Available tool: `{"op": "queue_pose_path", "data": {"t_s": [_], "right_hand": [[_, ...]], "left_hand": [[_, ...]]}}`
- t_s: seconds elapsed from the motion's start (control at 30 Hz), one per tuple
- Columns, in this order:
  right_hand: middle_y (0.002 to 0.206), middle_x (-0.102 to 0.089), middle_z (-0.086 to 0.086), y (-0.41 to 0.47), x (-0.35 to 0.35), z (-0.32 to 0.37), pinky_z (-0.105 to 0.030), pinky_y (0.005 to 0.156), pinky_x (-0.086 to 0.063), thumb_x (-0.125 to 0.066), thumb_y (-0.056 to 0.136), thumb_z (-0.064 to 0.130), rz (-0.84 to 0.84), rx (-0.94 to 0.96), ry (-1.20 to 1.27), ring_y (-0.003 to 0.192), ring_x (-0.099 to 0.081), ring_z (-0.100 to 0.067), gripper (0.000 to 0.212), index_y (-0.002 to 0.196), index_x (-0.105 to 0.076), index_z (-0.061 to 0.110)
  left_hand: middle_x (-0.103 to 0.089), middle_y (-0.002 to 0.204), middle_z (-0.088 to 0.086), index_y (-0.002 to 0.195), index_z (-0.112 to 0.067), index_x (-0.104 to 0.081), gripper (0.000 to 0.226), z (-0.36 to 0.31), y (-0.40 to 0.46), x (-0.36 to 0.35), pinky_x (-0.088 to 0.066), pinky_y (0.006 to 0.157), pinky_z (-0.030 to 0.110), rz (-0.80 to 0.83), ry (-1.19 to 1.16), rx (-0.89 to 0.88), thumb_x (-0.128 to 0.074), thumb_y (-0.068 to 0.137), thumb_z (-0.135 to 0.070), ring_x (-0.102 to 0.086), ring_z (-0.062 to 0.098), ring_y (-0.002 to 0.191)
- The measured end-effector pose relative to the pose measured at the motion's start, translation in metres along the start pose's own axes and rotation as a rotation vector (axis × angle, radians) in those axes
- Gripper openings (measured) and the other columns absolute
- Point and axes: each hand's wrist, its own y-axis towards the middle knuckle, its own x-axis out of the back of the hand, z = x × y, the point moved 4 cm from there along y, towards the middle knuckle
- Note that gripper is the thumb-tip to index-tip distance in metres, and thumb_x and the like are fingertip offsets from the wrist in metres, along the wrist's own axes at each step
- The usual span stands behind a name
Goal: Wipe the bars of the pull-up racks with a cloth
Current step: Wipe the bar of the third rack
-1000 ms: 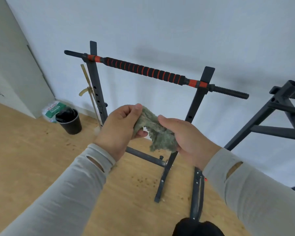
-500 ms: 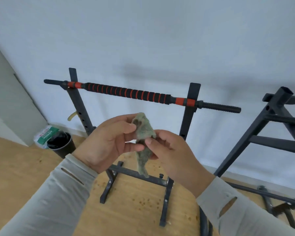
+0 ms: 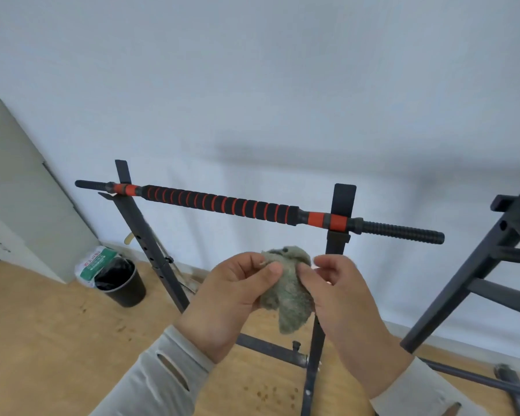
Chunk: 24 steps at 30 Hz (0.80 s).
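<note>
Pale wall backed the bar (image 3: 222, 205), resting across its rack's uprights. Below it, the left hand (image 3: 231, 298) pinched the cloth (image 3: 285, 289) between thumb and fingers; the right hand (image 3: 339, 295) pinched its other edge, probably bunching it for wiping.

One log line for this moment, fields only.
phase: pre-wipe | left hand: pinches grey-green fuzzy cloth | right hand: pinches cloth | black-and-red foam-grip bar: untouched
</note>
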Motion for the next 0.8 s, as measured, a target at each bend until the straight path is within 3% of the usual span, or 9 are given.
{"op": "queue_pose_path", "data": {"t_s": [0.07, 0.13, 0.2, 0.3, 0.4, 0.47, 0.6, 0.8], "right_hand": [[0.089, -0.065, 0.01, -0.002, 0.008, 0.005, -0.01, 0.062, -0.05, -0.067, 0.095, 0.039, -0.105, 0.133, -0.099, 0.082, -0.063, -0.004, 0.01, 0.099, -0.059, 0.034], [0.087, -0.068, 0.018, -0.003, 0.006, 0.013, -0.013, 0.067, -0.053, -0.064, 0.095, 0.043, -0.059, 0.224, -0.129, 0.085, -0.065, -0.001, 0.009, 0.09, -0.066, 0.035], [0.086, -0.07, 0.021, 0.0, 0.006, 0.018, -0.016, 0.07, -0.056, -0.068, 0.091, 0.047, -0.016, 0.239, -0.152, 0.084, -0.066, 0.001, 0.013, 0.089, -0.071, 0.034], [0.085, -0.072, 0.02, 0.01, 0.012, 0.023, -0.016, 0.068, -0.053, -0.071, 0.09, 0.044, -0.061, 0.237, -0.186, 0.081, -0.067, 0.001, 0.011, 0.09, -0.074, 0.033], [0.084, -0.075, 0.02, 0.015, 0.013, 0.024, -0.024, 0.075, -0.057, -0.064, 0.097, 0.038, -0.055, 0.237, -0.18, 0.084, -0.069, -0.002, 0.016, 0.09, -0.078, 0.037], [0.085, -0.076, 0.015, 0.015, 0.009, 0.025, -0.034, 0.08, -0.061, -0.06, 0.1, 0.035, -0.043, 0.237, -0.191, 0.085, -0.071, -0.008, 0.021, 0.091, -0.079, 0.038], [0.087, -0.078, 0.011, 0.019, 0.002, 0.028, -0.041, 0.087, -0.06, -0.058, 0.102, 0.03, -0.056, 0.184, -0.155, 0.088, -0.072, -0.011, 0.025, 0.094, -0.081, 0.037], [0.084, -0.078, 0.01, 0.024, -0.009, 0.034, -0.038, 0.081, -0.062, -0.065, 0.098, 0.029, -0.134, 0.176, -0.169, 0.082, -0.074, -0.012, 0.017, 0.089, -0.079, 0.033]], "left_hand": [[-0.073, 0.102, 0.027, 0.096, -0.001, -0.071, 0.035, -0.002, 0.005, -0.005, -0.056, 0.095, 0.055, 0.003, 0.016, -0.045, -0.075, 0.075, -0.028, -0.069, 0.035, 0.093], [-0.076, 0.099, 0.019, 0.093, -0.009, -0.074, 0.023, -0.004, 0.011, -0.012, -0.059, 0.089, 0.045, 0.042, 0.079, -0.097, -0.078, 0.077, -0.025, -0.073, 0.032, 0.095], [-0.076, 0.106, 0.018, 0.102, -0.008, -0.074, 0.012, -0.005, 0.016, -0.018, -0.057, 0.093, 0.044, 0.133, 0.121, -0.117, -0.072, 0.091, -0.012, -0.072, 0.034, 0.104], [-0.076, 0.11, 0.016, 0.108, -0.006, -0.076, 0.027, -0.006, 0.027, -0.02, -0.057, 0.095, 0.046, 0.166, 0.086, -0.072, -0.052, 0.096, -0.001, -0.071, 0.033, 0.108], [-0.078, 0.101, 0.007, 0.099, -0.016, -0.079, 0.019, -0.012, 0.04, -0.019, -0.059, 0.091, 0.045, 0.098, 0.166, -0.111, -0.06, 0.099, -0.018, -0.074, 0.026, 0.1], [-0.079, 0.091, 0.0, 0.094, -0.021, -0.079, 0.013, -0.016, 0.047, -0.019, -0.059, 0.082, 0.034, 0.116, 0.283, -0.17, -0.071, 0.09, -0.031, -0.074, 0.016, 0.088], [-0.071, 0.068, -0.009, 0.081, -0.021, -0.076, 0.013, -0.022, 0.063, -0.015, -0.05, 0.063, 0.015, 0.128, 0.386, -0.248, -0.07, 0.092, -0.024, -0.063, 0.002, 0.064], [-0.075, 0.086, -0.006, 0.091, -0.023, -0.076, 0.011, -0.017, 0.087, -0.008, -0.058, 0.083, 0.031, 0.231, 0.32, -0.213, -0.068, 0.093, -0.03, -0.07, 0.012, 0.087]]}}
